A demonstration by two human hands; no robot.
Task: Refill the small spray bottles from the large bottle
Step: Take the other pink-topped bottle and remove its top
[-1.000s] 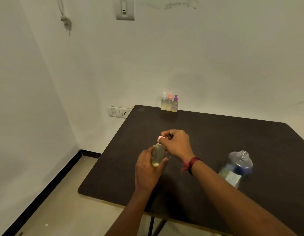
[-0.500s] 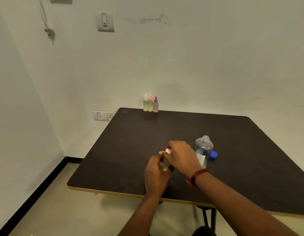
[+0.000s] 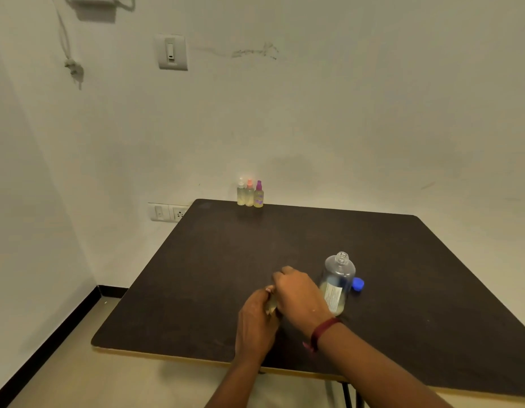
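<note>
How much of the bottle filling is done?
Three capped spray bottles on the table look filled. The left hand holds a fourth small bottle; the right hand covers its top. Left to do, likely: recapping the open large bottle; its blue cap lies beside it.

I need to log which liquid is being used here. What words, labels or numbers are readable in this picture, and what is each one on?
No text can be read.
Large bottle, white label: printed lines, too small and blurred to read.
Purple-capped spray bottle: coloured marks, unreadable.
Small spray bottle between the left hand and right hand: mostly hidden, no text shows.
</note>
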